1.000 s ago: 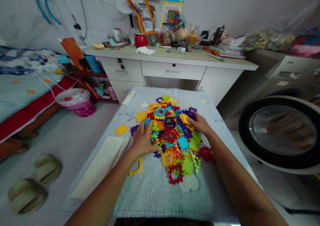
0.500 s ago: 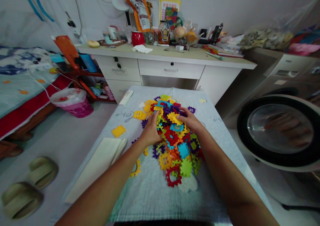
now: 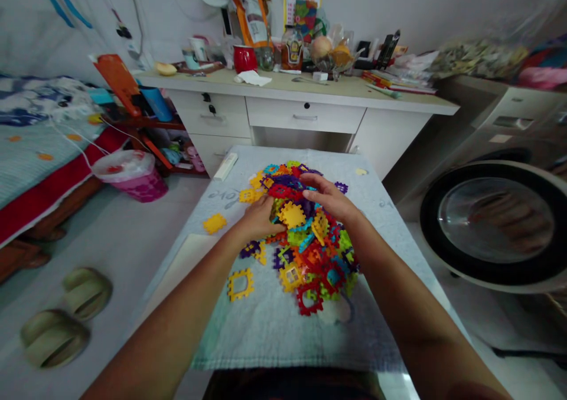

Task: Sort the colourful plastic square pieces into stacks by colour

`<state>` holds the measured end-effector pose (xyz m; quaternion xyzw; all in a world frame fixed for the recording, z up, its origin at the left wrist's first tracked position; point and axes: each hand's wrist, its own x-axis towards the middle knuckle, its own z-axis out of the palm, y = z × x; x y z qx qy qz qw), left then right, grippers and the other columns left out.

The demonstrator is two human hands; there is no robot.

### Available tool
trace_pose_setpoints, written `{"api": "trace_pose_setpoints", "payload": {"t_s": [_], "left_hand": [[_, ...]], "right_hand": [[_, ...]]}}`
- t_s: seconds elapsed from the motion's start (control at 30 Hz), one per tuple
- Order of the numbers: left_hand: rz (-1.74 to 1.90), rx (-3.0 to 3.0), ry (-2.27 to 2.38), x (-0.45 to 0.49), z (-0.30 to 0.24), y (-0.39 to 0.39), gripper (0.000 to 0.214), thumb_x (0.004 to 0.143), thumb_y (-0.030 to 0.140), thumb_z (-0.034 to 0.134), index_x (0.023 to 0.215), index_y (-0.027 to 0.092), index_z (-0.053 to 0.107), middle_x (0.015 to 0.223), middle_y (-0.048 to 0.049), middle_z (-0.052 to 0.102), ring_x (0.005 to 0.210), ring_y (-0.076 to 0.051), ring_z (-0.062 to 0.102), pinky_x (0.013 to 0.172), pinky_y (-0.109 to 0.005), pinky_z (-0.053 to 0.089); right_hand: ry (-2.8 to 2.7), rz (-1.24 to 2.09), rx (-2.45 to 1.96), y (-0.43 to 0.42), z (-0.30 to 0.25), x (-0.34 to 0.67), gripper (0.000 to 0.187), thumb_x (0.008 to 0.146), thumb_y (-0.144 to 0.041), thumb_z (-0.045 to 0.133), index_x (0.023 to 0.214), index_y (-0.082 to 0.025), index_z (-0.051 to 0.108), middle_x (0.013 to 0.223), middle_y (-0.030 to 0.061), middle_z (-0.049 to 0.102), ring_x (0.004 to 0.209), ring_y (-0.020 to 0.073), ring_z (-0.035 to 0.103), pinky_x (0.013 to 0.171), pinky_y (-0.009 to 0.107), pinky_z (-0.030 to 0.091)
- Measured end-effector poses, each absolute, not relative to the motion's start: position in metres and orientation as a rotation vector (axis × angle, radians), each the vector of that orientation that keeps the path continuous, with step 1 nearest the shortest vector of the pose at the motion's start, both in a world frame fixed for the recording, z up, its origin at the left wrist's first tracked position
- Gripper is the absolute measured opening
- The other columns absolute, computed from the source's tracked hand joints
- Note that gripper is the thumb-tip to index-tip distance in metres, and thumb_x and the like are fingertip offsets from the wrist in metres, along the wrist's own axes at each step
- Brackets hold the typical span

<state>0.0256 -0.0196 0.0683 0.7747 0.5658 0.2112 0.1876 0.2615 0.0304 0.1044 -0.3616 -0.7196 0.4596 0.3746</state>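
Observation:
A heap of colourful plastic interlocking tiles [image 3: 305, 240] lies on a small table covered with a light grey cloth [image 3: 283, 329]. My left hand [image 3: 257, 220] presses against the heap's left side, fingers curled into the pieces. My right hand [image 3: 330, 202] lies over the top right of the heap, fingers bent around the tiles. Both hands cup the pile between them. Loose tiles lie apart: a yellow one [image 3: 215, 223] at the left, a yellow frame [image 3: 240, 284] nearer me, a red one [image 3: 310, 298] at the front.
A cream flat pad [image 3: 177, 264] lies along the table's left edge. A white desk [image 3: 305, 110] crowded with cups and jars stands behind. A washing machine door [image 3: 496, 223] is at the right. A bed, a pink bin [image 3: 130, 175] and slippers [image 3: 66, 317] are on the left.
Both hands have drawn closer together and farther from me, pushing the spread tiles into a tighter, taller heap. The camera has tilted slightly.

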Motion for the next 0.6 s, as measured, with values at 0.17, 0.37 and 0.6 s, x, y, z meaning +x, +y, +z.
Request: {"api": "trace_pose_setpoints", "payload": {"t_s": [0.17,0.37,0.6], "left_hand": [[0.406,2.16,1.676,-0.001,0.079,-0.074,0.1,0.073,0.049,0.072,0.156,0.019,0.026,0.158,-0.0188,0.033,0.147,-0.038,0.031,0.118,-0.055,0.03],[0.36,2.135,1.741,-0.002,0.043,-0.148,0.128,0.056,0.05,0.085,0.16,0.029,0.013,0.166,-0.0195,0.012,0.152,-0.045,0.014,0.118,-0.06,0.026],[0.56,2.122,1.766,0.02,0.018,-0.141,0.128,0.058,0.049,0.086,0.159,0.028,0.009,0.165,-0.0219,0.01,0.153,-0.044,0.011,0.118,-0.063,0.02]], "right_hand": [[-2.131,0.746,-1.178,-0.015,0.095,0.318,0.083,0.079,-0.068,0.068,0.148,-0.027,0.046,0.15,0.0129,0.048,0.14,0.0334,0.042,0.118,0.054,0.03],[-2.524,0.478,-1.29,-0.113,0.054,0.344,0.137,0.057,-0.077,0.079,0.163,-0.024,0.01,0.168,0.0203,0.009,0.152,0.0453,0.012,0.118,0.065,0.021],[-2.473,0.316,-1.349,-0.113,0.042,0.322,0.126,0.063,-0.062,0.082,0.163,-0.023,0.015,0.165,0.0214,0.019,0.15,0.0429,0.02,0.115,0.064,0.026]]}}
